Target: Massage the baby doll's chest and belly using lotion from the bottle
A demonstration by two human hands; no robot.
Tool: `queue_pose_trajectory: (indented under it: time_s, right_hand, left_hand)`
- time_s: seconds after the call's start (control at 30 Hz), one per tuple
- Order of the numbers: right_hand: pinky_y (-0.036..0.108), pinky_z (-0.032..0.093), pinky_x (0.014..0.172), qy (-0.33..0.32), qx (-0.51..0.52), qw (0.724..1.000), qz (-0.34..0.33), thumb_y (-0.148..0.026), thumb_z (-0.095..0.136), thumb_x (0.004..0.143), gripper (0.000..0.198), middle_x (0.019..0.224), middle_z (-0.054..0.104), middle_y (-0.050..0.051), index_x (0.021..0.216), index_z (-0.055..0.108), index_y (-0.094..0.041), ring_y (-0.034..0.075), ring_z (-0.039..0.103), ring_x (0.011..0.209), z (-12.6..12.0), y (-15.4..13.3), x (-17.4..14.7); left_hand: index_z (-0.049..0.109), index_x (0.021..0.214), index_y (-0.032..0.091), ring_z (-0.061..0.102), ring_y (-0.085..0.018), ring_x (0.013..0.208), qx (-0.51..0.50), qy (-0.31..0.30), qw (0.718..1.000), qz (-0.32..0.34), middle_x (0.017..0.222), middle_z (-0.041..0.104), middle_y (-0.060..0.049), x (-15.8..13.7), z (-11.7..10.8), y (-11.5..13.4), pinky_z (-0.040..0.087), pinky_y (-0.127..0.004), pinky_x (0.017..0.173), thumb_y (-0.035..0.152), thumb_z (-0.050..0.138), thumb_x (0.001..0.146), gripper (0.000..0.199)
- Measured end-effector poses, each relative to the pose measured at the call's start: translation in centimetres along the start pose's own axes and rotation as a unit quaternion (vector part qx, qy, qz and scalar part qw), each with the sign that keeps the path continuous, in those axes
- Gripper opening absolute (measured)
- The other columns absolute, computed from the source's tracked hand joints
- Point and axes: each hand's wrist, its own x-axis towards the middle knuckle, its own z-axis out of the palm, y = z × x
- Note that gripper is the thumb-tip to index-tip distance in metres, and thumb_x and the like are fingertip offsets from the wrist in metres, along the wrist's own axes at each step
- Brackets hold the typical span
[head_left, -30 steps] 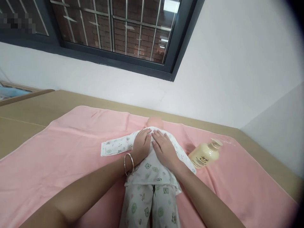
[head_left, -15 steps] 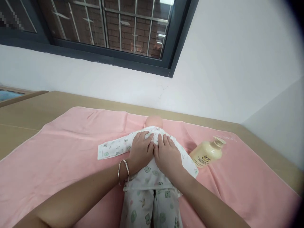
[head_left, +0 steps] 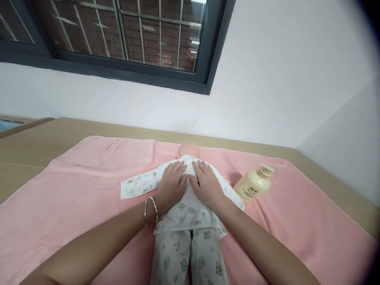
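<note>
White wall (head_left: pixel 255 91) fills much of the view ahead of us, with a dark-framed window (head_left: pixel 208 51) at the upper left; through its glass we see metal bars (head_left: pixel 160 35) and brickwork (head_left: pixel 151 51). Below runs a tan counter (head_left: pixel 97 128), most of it covered by a pink cloth (head_left: pixel 80 190) with faint creases. At its far left we make out a wooden edge (head_left: pixel 38 122) and a bit of something blue (head_left: pixel 8 125).

On the cloth, straight in front of us, lies a doll (head_left: pixel 190 215) in a white top and trousers (head_left: pixel 172 253) printed with small green and grey figures. Its bald head (head_left: pixel 189 150) points toward the wall, and its left-hand sleeve (head_left: pixel 139 187) stretches out flat to the side.

Our left hand (head_left: pixel 172 183), with a silvery bangle (head_left: pixel 151 211) at the wrist, and our right hand (head_left: pixel 208 188) both rest on the upper part of the top, side by side. The fingers (head_left: pixel 202 169) are extended and open, gripping nothing, with the thumbs angled close together. Near our right hand, beside the other sleeve (head_left: pixel 237 202), a pale yellow bottle (head_left: pixel 255 184) leans rightward in our view; its small print we cannot read.
</note>
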Motion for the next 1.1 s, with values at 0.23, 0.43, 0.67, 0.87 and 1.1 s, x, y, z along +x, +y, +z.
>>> queue_pose_trajectory:
  time_s: [0.23, 0.43, 0.67, 0.87, 1.1]
  right_hand:
    - [0.044, 0.031, 0.111, 0.004, -0.047, 0.999, -0.013, -0.031, 0.033, 0.100, 0.046, 0.139, 0.044, 0.015, 0.139, 0.046, -0.010, 0.028, 0.037, 0.131, -0.9, -1.6, -1.3]
    - [0.047, 0.026, 0.113, -0.016, 0.005, 1.000, -0.008, -0.043, 0.037, 0.099, 0.059, 0.147, 0.031, 0.016, 0.145, 0.034, -0.006, 0.031, 0.022, 0.139, 0.3, 0.7, 0.5]
    - [0.047, 0.027, 0.112, -0.003, -0.007, 1.000, -0.026, -0.040, 0.035, 0.100, 0.055, 0.146, 0.033, 0.016, 0.145, 0.035, -0.008, 0.030, 0.027, 0.137, 0.3, 0.6, 0.4]
    - [0.046, 0.038, 0.104, 0.031, -0.080, 0.996, -0.011, -0.031, 0.033, 0.100, 0.047, 0.133, 0.048, 0.020, 0.137, 0.046, -0.007, 0.031, 0.043, 0.125, -0.2, -1.6, -1.3]
    - [0.044, 0.032, 0.110, 0.020, -0.036, 0.999, -0.020, -0.037, 0.039, 0.098, 0.052, 0.142, 0.039, 0.017, 0.141, 0.042, -0.008, 0.029, 0.033, 0.133, 0.2, -0.3, -0.2]
  left_hand:
    - [0.063, 0.108, 0.018, 0.054, -0.022, 0.109, -0.009, 0.019, 1.000, 0.001, 0.114, 0.062, -0.010, -0.2, -0.4, 0.4, 0.044, -0.044, 0.098, 0.026, 0.041, 0.093, 0.027]
    - [0.048, 0.132, 0.014, 0.036, -0.028, 0.134, 0.007, -0.027, 0.998, -0.052, 0.141, 0.045, -0.014, 0.0, 0.6, -0.4, 0.028, -0.052, 0.112, 0.027, 0.038, 0.093, 0.042]
    - [0.057, 0.119, 0.017, 0.048, -0.025, 0.120, 0.011, -0.005, 1.000, -0.003, 0.126, 0.056, -0.011, 0.1, 0.1, -0.3, 0.037, -0.048, 0.106, 0.024, 0.039, 0.093, 0.033]
    - [0.064, 0.104, 0.017, 0.054, -0.023, 0.102, 0.012, 0.030, 0.999, 0.016, 0.106, 0.061, -0.011, -0.3, -0.5, 0.4, 0.046, -0.044, 0.092, 0.021, 0.042, 0.091, 0.025]
    - [0.051, 0.128, 0.013, 0.043, -0.027, 0.126, 0.017, -0.017, 0.999, -0.041, 0.134, 0.050, -0.014, -0.2, 0.0, -0.1, 0.036, -0.051, 0.107, 0.024, 0.041, 0.091, 0.040]
